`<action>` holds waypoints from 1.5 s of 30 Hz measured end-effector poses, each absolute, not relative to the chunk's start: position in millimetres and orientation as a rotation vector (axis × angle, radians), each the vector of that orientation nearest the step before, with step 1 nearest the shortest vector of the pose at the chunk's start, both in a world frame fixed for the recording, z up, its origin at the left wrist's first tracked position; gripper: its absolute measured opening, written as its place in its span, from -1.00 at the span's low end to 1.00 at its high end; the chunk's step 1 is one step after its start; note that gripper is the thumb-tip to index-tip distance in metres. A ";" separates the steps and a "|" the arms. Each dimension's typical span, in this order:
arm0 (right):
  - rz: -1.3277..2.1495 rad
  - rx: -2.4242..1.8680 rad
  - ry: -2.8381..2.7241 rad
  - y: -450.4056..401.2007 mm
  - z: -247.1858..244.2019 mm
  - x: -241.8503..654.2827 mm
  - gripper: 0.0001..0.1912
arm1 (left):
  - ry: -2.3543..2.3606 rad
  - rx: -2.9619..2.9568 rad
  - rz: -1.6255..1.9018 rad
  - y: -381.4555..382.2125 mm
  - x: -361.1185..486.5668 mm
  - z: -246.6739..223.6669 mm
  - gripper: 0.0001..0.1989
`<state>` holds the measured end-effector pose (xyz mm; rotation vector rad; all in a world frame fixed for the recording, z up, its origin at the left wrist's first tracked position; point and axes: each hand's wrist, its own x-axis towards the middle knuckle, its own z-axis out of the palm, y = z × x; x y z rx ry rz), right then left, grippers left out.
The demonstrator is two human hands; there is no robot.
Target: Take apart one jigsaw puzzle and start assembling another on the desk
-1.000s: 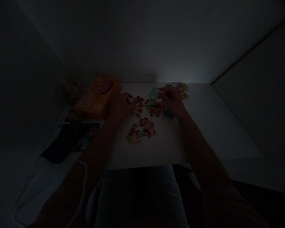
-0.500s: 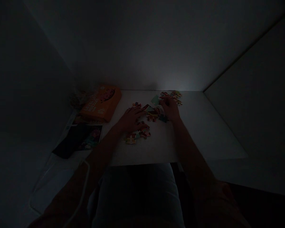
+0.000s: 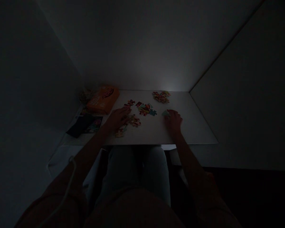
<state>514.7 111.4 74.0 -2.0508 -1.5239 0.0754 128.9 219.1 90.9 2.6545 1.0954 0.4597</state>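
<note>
Right hand: the right hand [image 3: 173, 122] sits curled, its fingertips [image 3: 168, 114] right against a pale green cardboard jigsaw piece [image 3: 165, 113]. Too dark to tell if it's pinching or just pinning the piece flat.
Left hand: the left hand [image 3: 117, 118] lies low, fingers stretched out, no pinch that I can see, just beside a loose heap of multicoloured jigsaw pieces [image 3: 133, 121], close enough to nudge them.
Other pieces: a central heap [image 3: 145, 109] and a far heap [image 3: 161, 97] sit well apart, probably so they're easy to see.
Surface: white speckled tabletop [image 3: 152, 134], with an orange cardboard puzzle box [image 3: 102, 100] and a dark picture card [image 3: 84, 126] off to the left.
Room: dim, pale walls [image 3: 239, 95] closing in on both sides.
</note>
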 end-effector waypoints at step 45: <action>0.206 -1.953 -1.741 37.3 71.0 469.0 -0.42 | 1.884 2.162 0.598 123.1 121.4 89.6 -0.21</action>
